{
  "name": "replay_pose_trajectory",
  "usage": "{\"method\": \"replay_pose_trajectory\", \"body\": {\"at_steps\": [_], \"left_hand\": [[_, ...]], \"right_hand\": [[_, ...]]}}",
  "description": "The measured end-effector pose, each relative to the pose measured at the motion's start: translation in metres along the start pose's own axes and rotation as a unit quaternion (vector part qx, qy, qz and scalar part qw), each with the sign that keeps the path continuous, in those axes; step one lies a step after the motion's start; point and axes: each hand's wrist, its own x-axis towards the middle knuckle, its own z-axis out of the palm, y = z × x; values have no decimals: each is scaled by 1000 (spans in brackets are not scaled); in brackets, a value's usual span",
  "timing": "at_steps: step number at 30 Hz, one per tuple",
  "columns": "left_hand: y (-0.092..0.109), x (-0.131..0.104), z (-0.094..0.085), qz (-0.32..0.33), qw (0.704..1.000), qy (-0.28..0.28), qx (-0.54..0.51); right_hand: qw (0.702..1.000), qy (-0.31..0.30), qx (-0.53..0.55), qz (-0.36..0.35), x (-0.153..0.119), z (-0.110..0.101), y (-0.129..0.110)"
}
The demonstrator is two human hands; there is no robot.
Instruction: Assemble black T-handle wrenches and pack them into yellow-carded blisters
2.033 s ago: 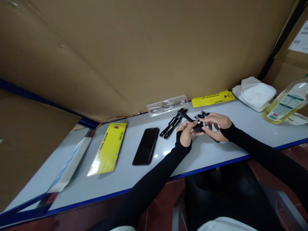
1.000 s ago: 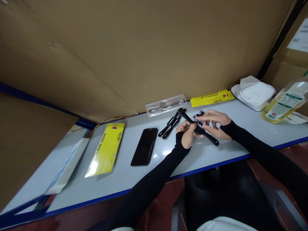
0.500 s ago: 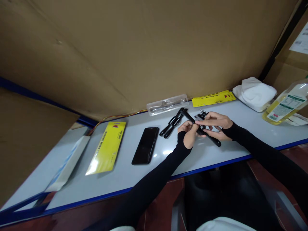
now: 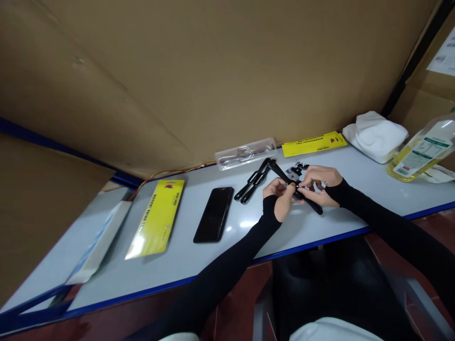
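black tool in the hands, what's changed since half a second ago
The right hand's forefinger, stretched across the black tool's middle before, has drawn back to the right and bent, its tip now near the thumb; any small part there is unclear. The left hand still holds the tool; the phone stayed put.

Glossy black tool [image 4: 313,204], shiny metal parts [image 4: 293,172], clear plastic tray [image 4: 245,154], smooth glossy tabletop [image 4: 181,253], matt cardboard wall [image 4: 213,76]

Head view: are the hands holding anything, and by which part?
The left hand holds a black two-handled tool near its middle; the right hand is there too, its grip unclear.
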Motion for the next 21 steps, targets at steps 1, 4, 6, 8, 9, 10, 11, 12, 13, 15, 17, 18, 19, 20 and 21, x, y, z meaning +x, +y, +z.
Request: {"method": "replay_pose_trajectory", "body": {"at_steps": [1, 4, 6, 8, 9, 10, 11, 12, 13, 15, 17, 18, 19, 20, 21], "left_hand": [[-1, 0, 0, 0, 1000, -2, 2], [-2, 0, -1, -7, 1000, -10, 12], [-2, -1, -2, -5, 1000, -20, 18], [-1, -2, -1, -2, 999, -29, 23], [-1, -2, 0, -1, 999, -32, 23], [0, -3, 0, -2, 999, -32, 21], [1, -3, 0, -3, 999, -31, 19], [2, -3, 1, -6, 999, -29, 18], [3, -3, 1, -10, 999, -28, 17], [4, -2, 2, -21, 999, -24, 15], [5, -1, 2, -36, 999, -18, 10], [6, 0, 2, -44, 999, -15, 6], [6, 1, 2, -50, 999, -11, 1], [7, 2, 2, -55, 998, -5, -5], [8, 4, 2, -59, 998, 1, -11]], "right_hand": [[1000, -2, 8, 23, 0, 1, -1], [993, -7, 58, 104, -1, 3, -5], [984, -10, 98, 148, -2, 4, -7], [976, -14, 135, 173, -2, 3, -9], [972, -19, 149, 179, -2, 2, -10], [970, -25, 157, 184, -1, 2, -11], [968, -31, 162, 190, -1, 1, -11], [966, -36, 164, 199, -1, 0, -11], [963, -36, 167, 210, 0, 0, -10], [956, -29, 178, 232, 0, 0, -7], [960, -15, 166, 225, 0, 1, -4], [969, -6, 139, 204, -1, 2, -3], [980, 5, 102, 173, -2, 2, -1], [988, 17, 63, 138, -3, 3, -1], [994, 30, 31, 104, -4, 4, 0]]}}
